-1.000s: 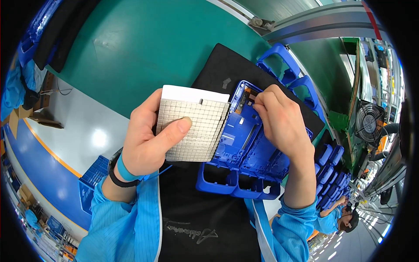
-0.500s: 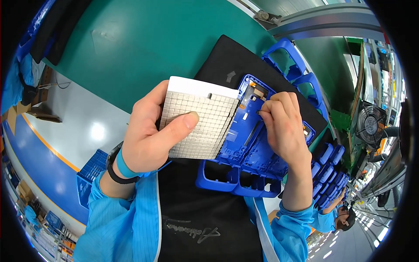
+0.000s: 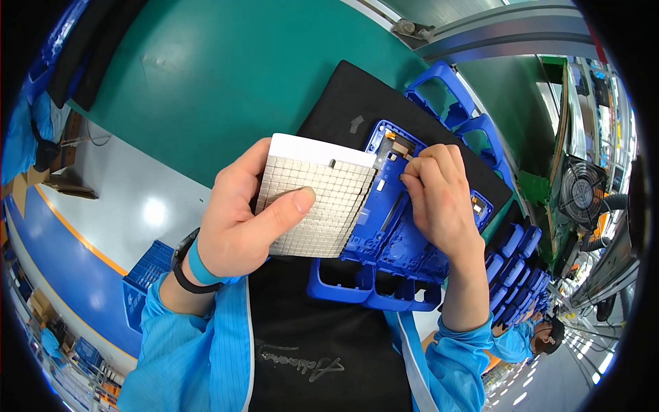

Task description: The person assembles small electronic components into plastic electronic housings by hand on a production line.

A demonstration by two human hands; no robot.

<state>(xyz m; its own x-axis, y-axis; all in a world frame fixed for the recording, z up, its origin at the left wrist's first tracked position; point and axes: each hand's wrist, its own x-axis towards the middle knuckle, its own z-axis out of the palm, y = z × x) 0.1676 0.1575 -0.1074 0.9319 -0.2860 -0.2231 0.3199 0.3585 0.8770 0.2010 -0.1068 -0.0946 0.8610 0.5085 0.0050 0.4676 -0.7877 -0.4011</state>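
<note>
My left hand [image 3: 240,216] grips a sheet of small silvery-grey square pads [image 3: 316,206], its thumb lying across the squares. The sheet has a bare white strip [image 3: 316,147] along its far edge, with one dark pad near it. Beyond and to the right lie blue plastic housings [image 3: 377,216] with small parts fitted inside, partly covered by the sheet. Over the housings is my right hand [image 3: 443,196], thumb and forefinger pinched together at the inner surface. Whatever sits between those fingertips is too small to make out.
A black padded mat [image 3: 343,89] lies under the housings on the green tabletop [image 3: 226,62]. Blue frames [image 3: 446,93] stand along the mat's far right side. More blue parts [image 3: 511,268] are stacked at right, near another person [image 3: 542,336]. A fan [image 3: 582,189] stands far right.
The sheet and my left hand sit slightly lower in the picture. My right hand has shifted a little left over the housing, still pinched.
</note>
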